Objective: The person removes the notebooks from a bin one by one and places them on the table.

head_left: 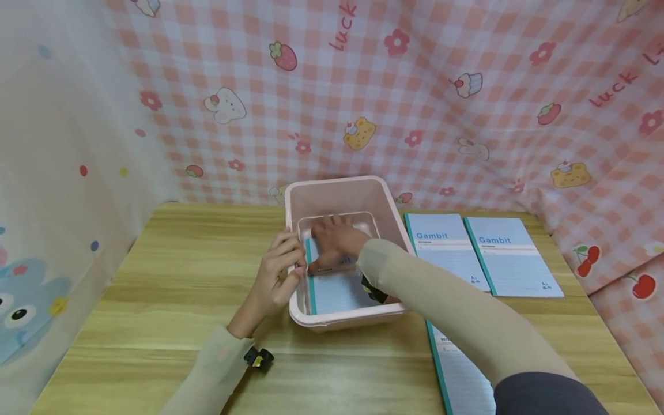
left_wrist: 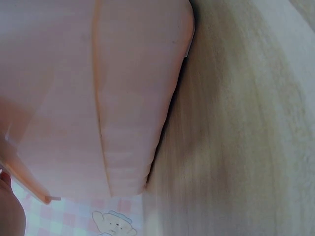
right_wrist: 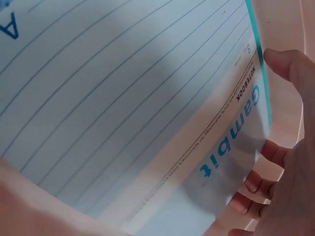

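Observation:
A pale pink plastic bin (head_left: 337,318) stands on the wooden table. My left hand (head_left: 280,266) holds the bin's left rim, its fingers bent over the edge; in the left wrist view the bin's outer wall (left_wrist: 130,98) fills much of the picture. Inside the bin lies a light blue Gambit notebook (head_left: 339,294) with a teal spine. Over the notebook's upper part my right hand (head_left: 337,239) is spread. In the right wrist view its thumb (right_wrist: 280,64) touches the spine edge and the fingertips (right_wrist: 256,184) lie along the top edge of the cover.
Two more Gambit notebooks, one (head_left: 446,253) and another (head_left: 513,256), lie side by side right of the bin. A further notebook (head_left: 459,374) lies nearer, partly under my right forearm. Behind the table (head_left: 207,276) hangs a pink checked cloth (head_left: 321,115).

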`<act>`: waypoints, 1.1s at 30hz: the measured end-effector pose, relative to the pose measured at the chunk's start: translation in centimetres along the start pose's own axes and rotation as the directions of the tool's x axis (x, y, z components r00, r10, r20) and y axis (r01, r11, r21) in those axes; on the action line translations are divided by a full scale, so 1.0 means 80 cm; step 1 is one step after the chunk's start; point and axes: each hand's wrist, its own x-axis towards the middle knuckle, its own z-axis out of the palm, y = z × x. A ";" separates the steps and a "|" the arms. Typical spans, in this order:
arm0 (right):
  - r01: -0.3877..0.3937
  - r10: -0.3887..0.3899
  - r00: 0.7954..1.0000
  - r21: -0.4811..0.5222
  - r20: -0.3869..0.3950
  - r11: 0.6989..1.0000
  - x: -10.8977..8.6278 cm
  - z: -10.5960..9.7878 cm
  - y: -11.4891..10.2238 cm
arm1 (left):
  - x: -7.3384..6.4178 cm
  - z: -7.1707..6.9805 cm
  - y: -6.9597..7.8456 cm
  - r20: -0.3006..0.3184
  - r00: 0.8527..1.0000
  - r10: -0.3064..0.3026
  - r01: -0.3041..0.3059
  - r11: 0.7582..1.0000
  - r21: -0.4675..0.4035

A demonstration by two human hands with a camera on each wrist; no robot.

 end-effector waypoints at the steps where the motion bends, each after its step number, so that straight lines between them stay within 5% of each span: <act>1: -0.002 0.002 1.000 0.001 0.000 1.000 0.001 0.000 0.000 | 0.000 0.000 0.000 0.000 1.000 -0.001 0.001 1.000 -0.002; 9: 0.011 -0.007 0.999 0.083 -0.045 0.996 -0.006 -0.003 -0.002 | -0.001 0.001 0.001 0.000 1.000 -0.007 0.007 1.000 -0.008; 14: 0.034 -0.033 0.997 0.023 -0.073 0.999 -0.006 -0.001 -0.006 | -0.005 0.003 0.001 0.003 1.000 -0.017 0.017 1.000 -0.003; 18: -0.021 0.020 0.999 -0.018 -0.050 1.000 -0.007 0.001 -0.008 | -0.007 0.003 0.002 0.010 1.000 -0.028 0.028 1.000 0.010; 25: -0.079 0.071 0.988 -0.057 -0.138 0.995 -0.006 -0.002 -0.007 | -0.005 0.000 0.003 0.009 0.999 -0.033 0.032 0.999 0.012; 33: -0.050 0.049 0.986 -0.003 -0.160 0.999 -0.008 -0.012 -0.009 | -0.003 -0.003 0.003 0.015 0.999 -0.037 0.037 0.999 0.014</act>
